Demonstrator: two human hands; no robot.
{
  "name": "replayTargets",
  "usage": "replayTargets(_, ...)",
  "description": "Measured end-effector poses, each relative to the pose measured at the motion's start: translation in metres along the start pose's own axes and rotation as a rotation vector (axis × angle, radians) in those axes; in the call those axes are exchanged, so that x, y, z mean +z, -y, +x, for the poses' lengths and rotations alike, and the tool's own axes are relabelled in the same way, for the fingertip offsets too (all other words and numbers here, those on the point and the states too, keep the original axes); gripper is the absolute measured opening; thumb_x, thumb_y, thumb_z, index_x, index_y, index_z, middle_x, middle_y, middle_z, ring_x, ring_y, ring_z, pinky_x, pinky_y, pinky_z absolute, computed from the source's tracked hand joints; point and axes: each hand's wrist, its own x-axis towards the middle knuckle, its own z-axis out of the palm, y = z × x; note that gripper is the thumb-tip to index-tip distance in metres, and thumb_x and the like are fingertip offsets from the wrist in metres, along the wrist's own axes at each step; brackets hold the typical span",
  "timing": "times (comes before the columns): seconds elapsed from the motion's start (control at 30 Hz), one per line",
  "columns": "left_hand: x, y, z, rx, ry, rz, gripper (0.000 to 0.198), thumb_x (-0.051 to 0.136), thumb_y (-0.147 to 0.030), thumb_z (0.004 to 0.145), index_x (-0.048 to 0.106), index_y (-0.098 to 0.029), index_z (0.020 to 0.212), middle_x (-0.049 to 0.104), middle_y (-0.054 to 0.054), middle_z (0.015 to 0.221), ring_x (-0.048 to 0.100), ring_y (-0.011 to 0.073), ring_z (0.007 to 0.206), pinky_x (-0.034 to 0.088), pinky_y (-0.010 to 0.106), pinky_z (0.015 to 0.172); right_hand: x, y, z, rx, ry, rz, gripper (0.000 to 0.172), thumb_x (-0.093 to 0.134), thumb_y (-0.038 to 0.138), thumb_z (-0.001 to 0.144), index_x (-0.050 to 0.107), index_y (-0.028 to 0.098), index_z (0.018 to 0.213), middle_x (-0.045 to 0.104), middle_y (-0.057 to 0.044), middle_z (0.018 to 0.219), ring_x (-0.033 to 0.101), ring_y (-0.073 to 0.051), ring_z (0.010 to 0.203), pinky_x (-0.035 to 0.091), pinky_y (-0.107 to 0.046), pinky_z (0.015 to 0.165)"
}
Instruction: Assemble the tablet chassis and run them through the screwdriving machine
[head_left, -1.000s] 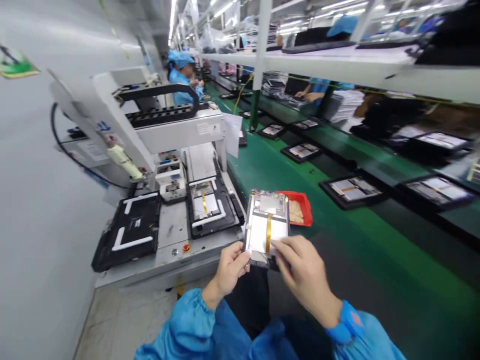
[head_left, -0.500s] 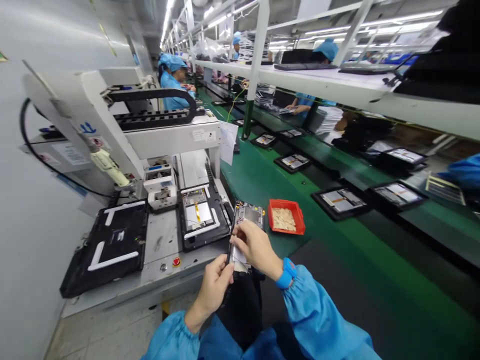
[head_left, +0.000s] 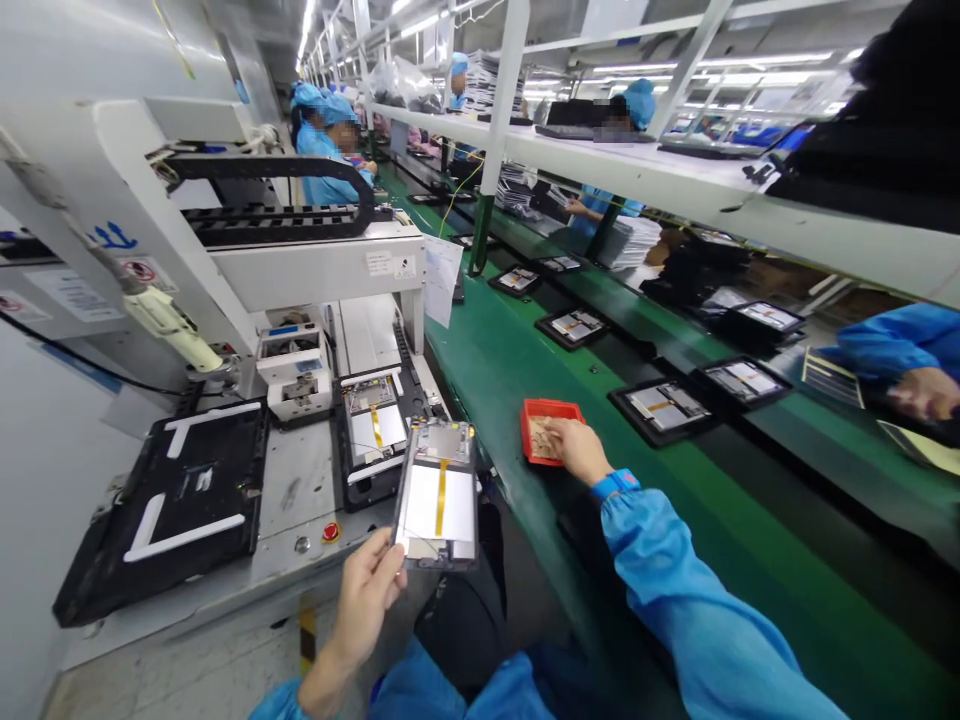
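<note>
My left hand point(head_left: 367, 592) grips the lower left corner of an open tablet body point(head_left: 438, 494), silver inside with a yellow ribbon down its middle, held up in front of me. My right hand point(head_left: 574, 448) reaches forward into a small red tray point(head_left: 529, 419) of pale small parts on the green conveyor belt point(head_left: 495, 360); its fingertips are down among the parts and curled, and whether they hold one is hidden. Both sleeves are blue.
To my left stands a white machine point(head_left: 315, 265) with two black fixtures: the near left fixture point(head_left: 172, 500) and one with a tablet body point(head_left: 373, 428) in it. Black trays point(head_left: 664, 408) with tablets ride the belt. Other workers in blue sit along the line.
My right hand left the tablet and moved forward right into the red tray. My left hand alone now holds the tablet, turned face up towards me.
</note>
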Motion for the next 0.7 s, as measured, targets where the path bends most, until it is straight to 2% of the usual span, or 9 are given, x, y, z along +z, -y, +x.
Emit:
replayTargets(0.07,-0.019,-0.004,-0.006,-0.006,-0.111,-0.051,0.042,0.078,-0.051,0.072,0.067,-0.017,0.094,0.060,-0.001,0.071,0.045,0.0061,0.054,0.034,0.013,0.046,0.012,-0.001,0.013,-0.047,-0.028,-0.014,0.017,0.052,0.021,0.086,0.068,0.018,0.081,0.069,-0.013,0.098,0.059,-0.025,0.092,0.041,-0.035,0.079)
replayTargets(0.13,-0.039,-0.010,-0.013,0.021,-0.210,-0.089,0.041,0.080,-0.048,0.070,0.068,-0.016,0.091,0.062,0.000,0.073,0.045,0.0050,0.053,0.037,0.013,0.047,0.037,0.025,0.025,-0.101,-0.074,-0.026,0.021,0.049,0.027,0.090,0.067,0.018,0.084,0.067,-0.013,0.097,0.057,-0.025,0.092,0.040,-0.036,0.080)
replayTargets(0.2,-0.058,-0.016,-0.018,0.076,-0.321,-0.126,0.041,0.082,-0.047,0.066,0.068,-0.015,0.087,0.062,-0.001,0.073,0.043,0.0037,0.051,0.035,0.012,0.045,0.070,0.076,0.038,-0.159,-0.055,-0.014,0.022,0.049,0.032,0.091,0.064,0.018,0.084,0.065,-0.011,0.087,0.056,-0.024,0.084,0.040,-0.035,0.078)
replayTargets(0.27,-0.076,-0.022,-0.022,0.138,-0.430,-0.147,0.042,0.083,-0.047,0.065,0.067,-0.015,0.085,0.059,-0.002,0.067,0.041,0.0032,0.049,0.031,0.011,0.042,0.106,0.140,0.050,-0.230,0.030,0.026,0.018,0.050,0.029,0.090,0.062,0.018,0.083,0.063,-0.009,0.084,0.055,-0.023,0.082,0.040,-0.034,0.076)
replayTargets(0.33,-0.090,-0.027,-0.025,0.172,-0.501,-0.151,0.042,0.082,-0.049,0.066,0.066,-0.015,0.084,0.054,-0.005,0.058,0.037,0.0032,0.046,0.027,0.011,0.040,0.140,0.203,0.061,-0.311,0.081,0.066,0.014,0.054,0.026,0.087,0.063,0.018,0.094,0.064,-0.010,0.096,0.055,-0.024,0.093,0.040,-0.034,0.083)
replayTargets(0.43,-0.103,-0.031,-0.030,0.170,-0.558,-0.163,0.042,0.081,-0.050,0.066,0.065,-0.015,0.083,0.050,-0.006,0.053,0.034,0.0037,0.044,0.027,0.012,0.040,0.184,0.273,0.076,-0.365,0.108,0.095,0.042,0.063,0.028,0.082,0.056,0.013,0.121,0.056,-0.018,0.129,0.046,-0.031,0.121,0.033,-0.041,0.101)
replayTargets(0.5,-0.107,-0.032,-0.032,0.158,-0.594,-0.177,0.043,0.083,-0.049,0.063,0.066,-0.016,0.084,0.053,-0.005,0.057,0.037,0.0043,0.045,0.029,0.012,0.040,0.203,0.298,0.083,-0.348,0.116,0.102,0.054,0.066,0.026,0.080,0.051,0.008,0.128,0.047,-0.024,0.139,0.036,-0.036,0.131,0.022,-0.049,0.109)
replayTargets(0.57,-0.108,-0.032,-0.033,0.148,-0.611,-0.185,0.044,0.084,-0.049,0.061,0.067,-0.016,0.086,0.054,-0.005,0.059,0.039,0.0045,0.046,0.029,0.012,0.040,0.215,0.310,0.087,-0.322,0.127,0.120,0.054,0.066,0.021,0.078,0.051,0.005,0.127,0.045,-0.027,0.139,0.033,-0.038,0.134,0.015,-0.054,0.112)
replayTargets(0.7,-0.108,-0.031,-0.024,0.155,-0.596,-0.196,0.043,0.083,-0.049,0.063,0.067,-0.016,0.085,0.053,-0.005,0.060,0.039,0.0041,0.047,0.028,0.012,0.040,0.215,0.317,0.095,-0.275,0.140,0.217,0.049,0.064,0.012,0.073,0.056,0.007,0.121,0.045,-0.026,0.142,0.033,-0.038,0.134,0.014,-0.055,0.114)
